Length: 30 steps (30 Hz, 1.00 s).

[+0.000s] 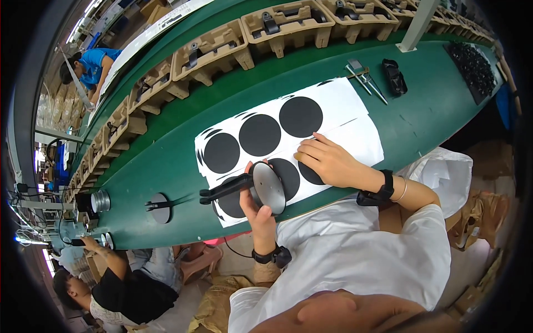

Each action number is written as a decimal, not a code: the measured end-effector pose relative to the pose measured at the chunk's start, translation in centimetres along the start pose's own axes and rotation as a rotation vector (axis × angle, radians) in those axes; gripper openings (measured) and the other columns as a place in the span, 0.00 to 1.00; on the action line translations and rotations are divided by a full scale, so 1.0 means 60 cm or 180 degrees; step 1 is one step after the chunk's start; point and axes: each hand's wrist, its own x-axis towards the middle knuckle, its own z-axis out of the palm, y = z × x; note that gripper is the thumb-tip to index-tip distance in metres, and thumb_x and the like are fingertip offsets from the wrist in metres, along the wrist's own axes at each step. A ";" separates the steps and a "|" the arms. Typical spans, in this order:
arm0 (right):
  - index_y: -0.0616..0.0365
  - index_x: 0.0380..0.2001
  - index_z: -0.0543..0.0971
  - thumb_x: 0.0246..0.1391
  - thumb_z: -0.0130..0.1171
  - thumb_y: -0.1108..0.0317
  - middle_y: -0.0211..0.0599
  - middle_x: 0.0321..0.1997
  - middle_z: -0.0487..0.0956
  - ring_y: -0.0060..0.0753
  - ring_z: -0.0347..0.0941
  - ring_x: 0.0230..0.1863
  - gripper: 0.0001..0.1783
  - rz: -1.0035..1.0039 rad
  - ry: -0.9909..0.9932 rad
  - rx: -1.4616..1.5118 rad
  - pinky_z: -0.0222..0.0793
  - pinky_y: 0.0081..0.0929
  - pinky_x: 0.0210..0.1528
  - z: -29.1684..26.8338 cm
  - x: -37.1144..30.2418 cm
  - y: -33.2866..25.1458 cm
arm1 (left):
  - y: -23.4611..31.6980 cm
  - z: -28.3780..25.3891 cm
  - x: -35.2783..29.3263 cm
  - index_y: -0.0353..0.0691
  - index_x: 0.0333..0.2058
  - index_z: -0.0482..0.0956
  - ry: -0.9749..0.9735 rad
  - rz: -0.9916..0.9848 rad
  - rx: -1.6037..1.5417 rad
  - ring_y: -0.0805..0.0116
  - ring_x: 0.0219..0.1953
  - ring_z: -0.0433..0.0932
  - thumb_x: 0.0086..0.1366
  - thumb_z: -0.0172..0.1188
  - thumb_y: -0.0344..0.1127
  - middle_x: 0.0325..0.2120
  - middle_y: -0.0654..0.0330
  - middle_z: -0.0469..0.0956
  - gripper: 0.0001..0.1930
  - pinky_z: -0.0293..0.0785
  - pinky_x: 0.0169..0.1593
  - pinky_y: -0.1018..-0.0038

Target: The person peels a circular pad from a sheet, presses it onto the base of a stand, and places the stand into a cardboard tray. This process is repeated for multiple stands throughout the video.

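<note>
My left hand (pixel 257 213) grips a stand base (pixel 268 187), a round grey metal disc with a black arm sticking out to the left. The disc is tilted up on edge, its bare face turned to the right. Below it lies a white sheet (pixel 355 130) bearing rows of round black pads (pixel 300 117). My right hand (pixel 328 161) rests on this sheet with its fingers apart, over the near right black pad (pixel 311 173), which it partly covers. Its thumb is hidden underneath. A white sleeve and a wristband show on my right arm.
Another disc stand (pixel 160 208) lies left on the green table (pixel 133 183). Beyond run brown moulded trays (pixel 211 53) with black parts. Metal tools (pixel 366 80), a black part (pixel 394 76) and a pile of small black pieces (pixel 472 71) lie right. Co-workers (pixel 133 291) sit at left.
</note>
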 end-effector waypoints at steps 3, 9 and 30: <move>0.62 0.43 0.74 0.48 0.49 0.74 0.41 0.44 0.73 0.41 0.69 0.52 0.16 0.0086 -0.0061 0.0220 0.59 0.45 0.61 0.001 0.007 -0.004 | -0.011 -0.021 0.000 0.30 0.63 0.52 0.0053 0.0392 0.0780 0.58 0.57 0.68 0.47 0.67 0.53 0.56 0.43 0.65 0.52 0.65 0.58 0.67; 0.61 0.41 0.73 0.41 0.49 0.77 0.40 0.42 0.72 0.42 0.69 0.50 0.19 0.0054 -0.0053 0.0514 0.54 0.51 0.64 0.006 0.014 0.002 | -0.011 -0.035 0.002 0.34 0.64 0.49 0.0008 0.0310 0.0787 0.57 0.54 0.70 0.49 0.66 0.56 0.57 0.44 0.64 0.52 0.73 0.54 0.62; 0.62 0.28 0.73 0.45 0.63 0.84 0.30 0.30 0.74 0.17 0.72 0.30 0.10 0.1948 0.1251 0.4888 0.68 0.14 0.31 -0.079 0.034 -0.099 | 0.061 0.051 0.018 0.45 0.67 0.42 -0.0436 0.0004 -0.1301 0.47 0.60 0.64 0.62 0.37 0.67 0.59 0.38 0.60 0.43 0.59 0.62 0.55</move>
